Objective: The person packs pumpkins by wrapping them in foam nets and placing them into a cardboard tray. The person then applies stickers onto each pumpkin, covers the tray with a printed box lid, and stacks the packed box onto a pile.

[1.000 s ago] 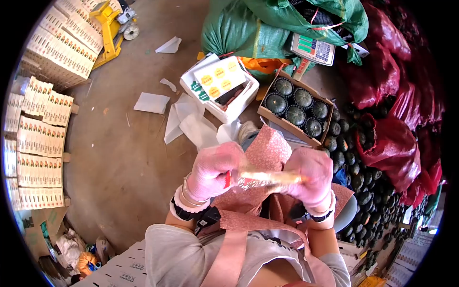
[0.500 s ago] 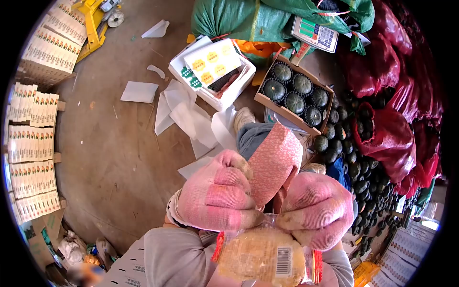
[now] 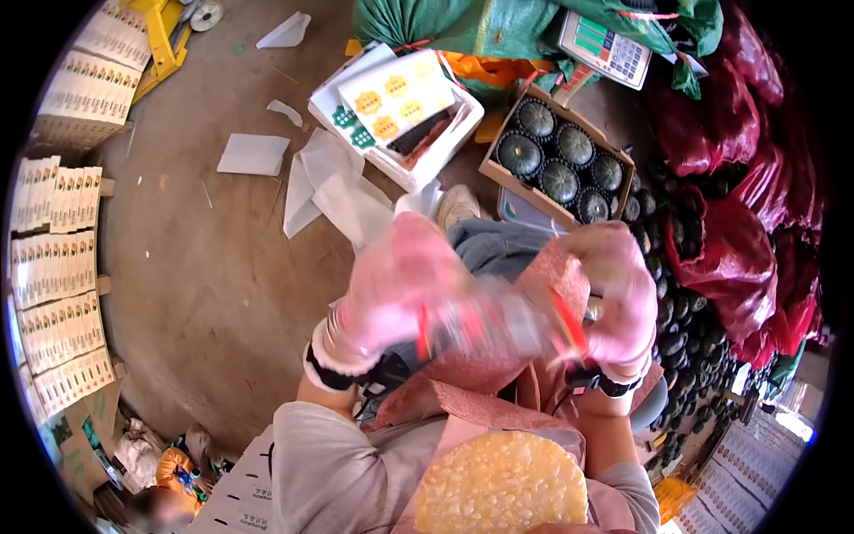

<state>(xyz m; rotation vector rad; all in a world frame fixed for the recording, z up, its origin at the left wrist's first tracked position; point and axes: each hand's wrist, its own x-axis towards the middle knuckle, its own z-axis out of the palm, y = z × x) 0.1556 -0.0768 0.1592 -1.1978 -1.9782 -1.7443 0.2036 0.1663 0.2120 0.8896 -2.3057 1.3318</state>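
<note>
A clear plastic wrapper (image 3: 498,320) with red ends is stretched between my gloved hands, smeared by motion. My left hand (image 3: 400,285) is closed on one end of it, and my right hand (image 3: 618,289) on the other. Both wear pink knitted gloves. Close to the camera at the bottom is a round, golden, bumpy rice cracker (image 3: 503,485), bare and apart from both hands; what supports it is hidden. A pink patterned apron (image 3: 463,400) covers my front, below the wrapper.
A carton of dark green pumpkins (image 3: 560,169) stands ahead, beside a white foam box (image 3: 427,165) with sticker sheets. A scale (image 3: 605,49), red mesh sacks (image 3: 721,267) and loose pumpkins lie right. Stacked cartons (image 3: 58,267) line the left; another person (image 3: 173,481) is lower left.
The cracker was inside the wrapper under my hands; now it is bare, near the camera. Both hands have moved forward, away from my body, carrying the wrapper.
</note>
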